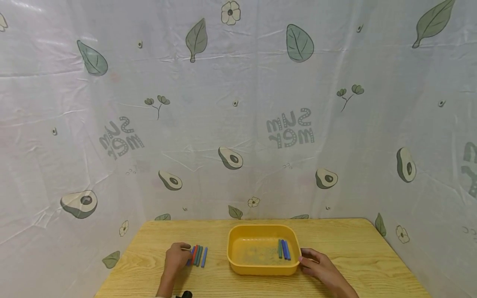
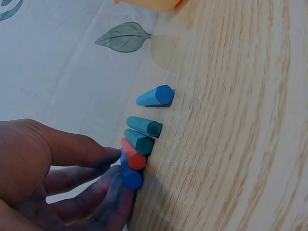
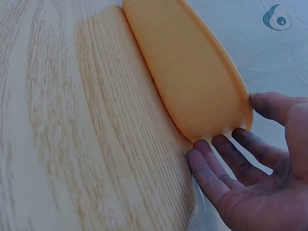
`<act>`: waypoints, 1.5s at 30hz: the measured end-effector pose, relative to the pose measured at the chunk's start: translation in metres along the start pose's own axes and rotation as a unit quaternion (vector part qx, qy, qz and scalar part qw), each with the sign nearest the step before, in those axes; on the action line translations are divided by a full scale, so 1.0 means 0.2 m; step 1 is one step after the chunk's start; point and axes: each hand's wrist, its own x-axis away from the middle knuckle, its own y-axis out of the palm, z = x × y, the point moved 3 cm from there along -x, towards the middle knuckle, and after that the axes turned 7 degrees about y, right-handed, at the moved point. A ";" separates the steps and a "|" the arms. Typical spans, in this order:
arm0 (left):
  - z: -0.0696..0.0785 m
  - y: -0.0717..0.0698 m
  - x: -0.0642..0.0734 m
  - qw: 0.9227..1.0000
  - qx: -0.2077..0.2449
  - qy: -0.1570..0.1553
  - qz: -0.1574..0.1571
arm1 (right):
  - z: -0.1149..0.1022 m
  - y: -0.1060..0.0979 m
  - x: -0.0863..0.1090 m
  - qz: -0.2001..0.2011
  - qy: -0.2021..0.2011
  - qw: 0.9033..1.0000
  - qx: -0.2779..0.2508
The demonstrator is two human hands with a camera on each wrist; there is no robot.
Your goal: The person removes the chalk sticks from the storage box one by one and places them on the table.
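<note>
Several coloured chalk sticks stand in a row on the table, left of a yellow plastic tub (image 1: 265,270). At the row's left end is a blue chalk stick (image 2: 132,178), with the thumb and fingertips of my left hand (image 1: 177,257) touching its side. Beside it lie a red chalk stick (image 2: 135,159), two green chalk sticks (image 2: 145,126) and, slightly apart, a lighter blue chalk stick (image 1: 204,257). My right hand (image 3: 262,178) rests its fingertips and thumb against the tub's right end. Inside the tub lie a green chalk stick (image 1: 280,249) and two blue chalk sticks (image 1: 286,250).
The wooden table (image 1: 208,285) reaches back to a printed plastic sheet (image 1: 253,174) that hangs behind and at both sides. Dusty marks show on the tub floor. A small black object (image 1: 187,294) is at the near edge, by the left wrist.
</note>
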 end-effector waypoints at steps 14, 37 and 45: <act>0.03 -0.03 0.02 1.000 0.011 -0.009 -0.022 | 0.00 0.00 0.00 -0.002 0.001 1.000 0.003; 0.32 0.09 0.02 0.991 0.103 0.067 -0.053 | 0.02 0.00 -0.01 -0.018 -0.011 1.000 -0.002; 0.44 0.14 0.01 0.981 0.168 0.063 -0.076 | 0.02 0.00 -0.01 -0.023 -0.012 1.000 -0.007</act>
